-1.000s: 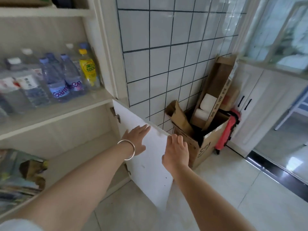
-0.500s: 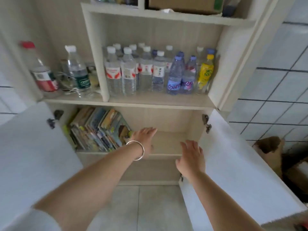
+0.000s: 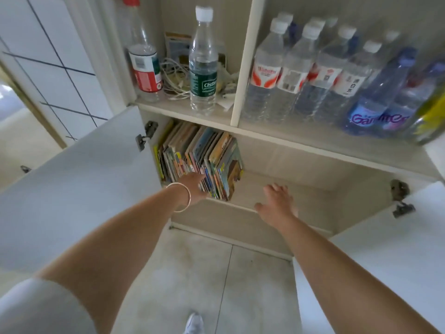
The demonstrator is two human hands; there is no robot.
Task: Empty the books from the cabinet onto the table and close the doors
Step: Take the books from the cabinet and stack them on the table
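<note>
The books [image 3: 202, 157] stood packed upright at nine o'clock in the lower cabinet [image 3: 301, 165], both doors [image 3: 79, 179] swung wide. We saw the left hand [image 3: 193, 186], fingers spread, touching their spines; the right hand [image 3: 277, 203] hovered open, empty, at three o'clock beside them.

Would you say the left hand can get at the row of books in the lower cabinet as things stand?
Probably yes. Both doors stand open, and the left hand is already at the spines of the books with nothing between them. The fingers look open, not yet gripping.
</note>
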